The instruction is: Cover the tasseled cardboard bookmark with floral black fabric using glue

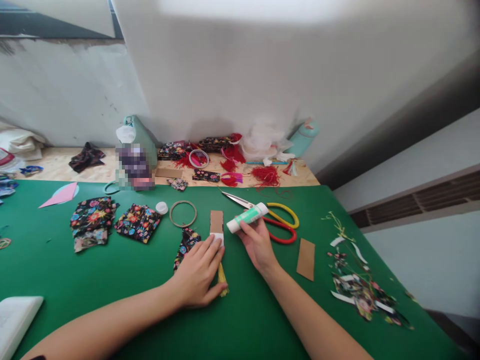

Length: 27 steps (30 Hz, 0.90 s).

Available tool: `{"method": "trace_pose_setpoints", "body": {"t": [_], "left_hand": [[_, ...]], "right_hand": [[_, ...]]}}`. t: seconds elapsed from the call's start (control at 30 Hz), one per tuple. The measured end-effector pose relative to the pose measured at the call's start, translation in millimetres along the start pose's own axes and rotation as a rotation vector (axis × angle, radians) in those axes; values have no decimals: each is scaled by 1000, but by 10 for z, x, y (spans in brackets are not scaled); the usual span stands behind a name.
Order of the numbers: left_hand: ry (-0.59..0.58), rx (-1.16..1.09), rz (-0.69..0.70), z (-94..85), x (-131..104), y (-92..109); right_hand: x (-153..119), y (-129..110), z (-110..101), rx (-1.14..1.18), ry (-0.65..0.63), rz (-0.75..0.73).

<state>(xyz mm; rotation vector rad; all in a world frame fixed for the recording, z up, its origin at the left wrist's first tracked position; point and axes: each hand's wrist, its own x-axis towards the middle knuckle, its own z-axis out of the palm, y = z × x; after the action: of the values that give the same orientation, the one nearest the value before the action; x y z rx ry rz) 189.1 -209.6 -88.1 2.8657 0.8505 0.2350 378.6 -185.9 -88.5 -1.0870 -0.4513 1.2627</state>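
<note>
A white-and-green tube (247, 218) is pinched between the thumb and fingers of the right hand (258, 246), held over the green table (240, 330) beside the scissors (237, 200); the cardboard strip (216, 221), crossed lower down by a white piece (217, 238), is pressed to the table by the flat, outstretched fingers of the left hand (198, 272); its thumb is laid by the yellow tassel (222, 275); floral fabric (186, 244) is partly hidden by the same hand
</note>
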Motion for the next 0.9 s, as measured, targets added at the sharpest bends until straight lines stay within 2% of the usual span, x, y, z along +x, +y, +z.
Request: {"method": "trace_pose_setpoints", "body": {"t": [0.27,0.5,0.67,0.9], "left_hand": [[-70,-20,66,-9,3,19],[-91,-80,71,-38,13,-24],[-116,-75,88,-59,33,-69],[-97,-67,77,-57,31,-71]], "right_hand": [[110,1,76,-40,-20,28],[181,-20,106,-281,-137,-203],[115,-59,4,-444,-314,-254],[134,-53,-106,-832,-439,-472]]}}
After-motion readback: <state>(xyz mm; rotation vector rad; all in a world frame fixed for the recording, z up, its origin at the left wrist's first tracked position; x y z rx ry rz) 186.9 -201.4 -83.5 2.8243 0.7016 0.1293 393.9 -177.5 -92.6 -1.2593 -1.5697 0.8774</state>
